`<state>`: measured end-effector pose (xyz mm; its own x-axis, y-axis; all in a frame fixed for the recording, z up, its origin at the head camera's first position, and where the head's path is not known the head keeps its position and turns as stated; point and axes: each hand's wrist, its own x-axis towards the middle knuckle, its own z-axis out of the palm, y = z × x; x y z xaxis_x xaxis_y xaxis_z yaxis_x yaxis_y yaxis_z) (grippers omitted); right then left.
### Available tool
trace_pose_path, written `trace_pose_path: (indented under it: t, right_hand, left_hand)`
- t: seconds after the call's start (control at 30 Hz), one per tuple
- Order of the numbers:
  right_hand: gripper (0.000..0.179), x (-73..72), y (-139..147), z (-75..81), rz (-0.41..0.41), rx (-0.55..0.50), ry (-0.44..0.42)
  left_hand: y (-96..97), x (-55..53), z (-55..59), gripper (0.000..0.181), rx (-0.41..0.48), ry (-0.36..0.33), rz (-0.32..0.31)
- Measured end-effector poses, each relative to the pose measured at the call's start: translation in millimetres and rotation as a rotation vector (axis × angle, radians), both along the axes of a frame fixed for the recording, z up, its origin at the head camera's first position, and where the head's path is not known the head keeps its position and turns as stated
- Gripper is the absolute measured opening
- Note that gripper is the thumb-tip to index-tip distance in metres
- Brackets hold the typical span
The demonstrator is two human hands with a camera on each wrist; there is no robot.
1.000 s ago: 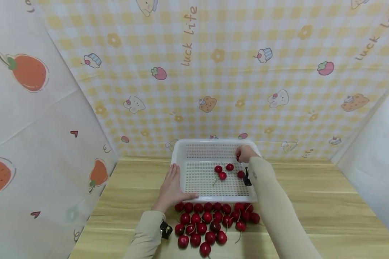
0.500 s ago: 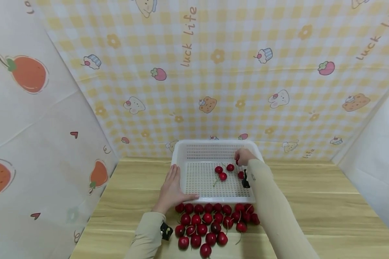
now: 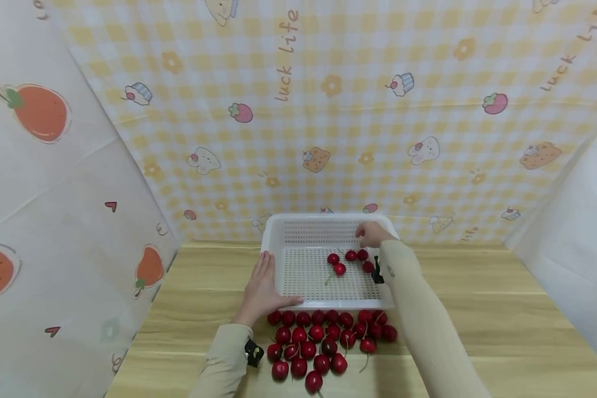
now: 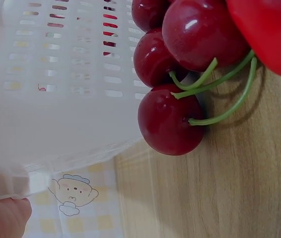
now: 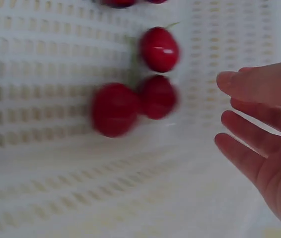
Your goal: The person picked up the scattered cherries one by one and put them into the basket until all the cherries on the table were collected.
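Five cherries (image 3: 339,269) sit inside one white basket (image 3: 333,304), about twenty-six more cherries (image 3: 308,349) just in front on the wood-grain table (image 3: 482,315)! Two hands: the left hand (image 3: 263,288), fingers straight, rests on the rim; the right hand (image 3: 373,234), loose-fingered, holding nothing, hangs over the far right corner. Yellow-checked cloth (image 3: 358,127) behind!

Yellow checked cloth (image 3: 358,124), back: three readable prints, brown lettering.
1. First inscription, "luck life" (image 3: 285,67), upper middle; runs upward, "luck" below "life".
2. Second inscription, "luck life" (image 3: 571,58), upper right; slants up toward the right edge.
3. Third inscription, "life" (image 3: 470,234), lower right; small, slanted, beside a cartoon figure (image 3: 442,223), near the cloth's bottom edge.
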<state>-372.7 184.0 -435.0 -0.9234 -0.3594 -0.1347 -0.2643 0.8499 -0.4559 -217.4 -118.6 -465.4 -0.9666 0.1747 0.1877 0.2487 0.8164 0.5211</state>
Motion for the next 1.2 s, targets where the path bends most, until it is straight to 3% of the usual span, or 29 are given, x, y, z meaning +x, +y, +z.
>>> trace_pose_path:
  t: [0.17,0.3,0.43,0.57,0.7,0.8,0.9,1.0,1.2]
  right_hand:
    - [0.029,14.5,-11.9,37.6,0.147,0.017,0.178]
    - [0.028,42.5,-26.0,69.0,0.199,0.04,0.333]
    - [0.03,92.6,-35.1,96.6,0.25,-0.007,0.477]
    - [0.032,148.9,-38.6,107.3,0.373,-0.112,0.634]
    - [0.034,193.9,-39.2,96.5,0.456,-0.159,0.73]
    - [0.035,216.6,-40.3,79.1,0.462,-0.172,0.72]
    - [0.033,232.9,-43.7,57.6,0.457,-0.194,0.633]
    - [0.031,246.6,-48.5,36.2,0.445,-0.199,0.488]
    - [0.028,259.4,-55.6,-3.6,0.376,-0.093,0.322]
  left_hand:
    - [-1.1,-0.6,-1.8,0.13,-0.004,0.014,-0.007]
    - [-1.4,-1.0,-2.0,0.13,-0.011,0.008,-0.008]
    - [-0.6,-1.8,-1.0,0.129,-0.013,0.001,-0.012]
    - [-0.2,-1.8,0.7,0.128,0.0,-0.005,-0.007]
    - [-0.1,1.0,3.9,0.128,0.014,-0.033,-0.006]
    - [-0.2,1.2,5.0,0.128,0.004,-0.038,-0.008]
    - [-0.4,0.9,5.2,0.128,-0.006,-0.029,-0.008]
    - [-0.3,1.3,5.5,0.128,-0.002,-0.023,-0.005]
    - [0.3,1.9,5.0,0.128,0.011,-0.02,-0.006]
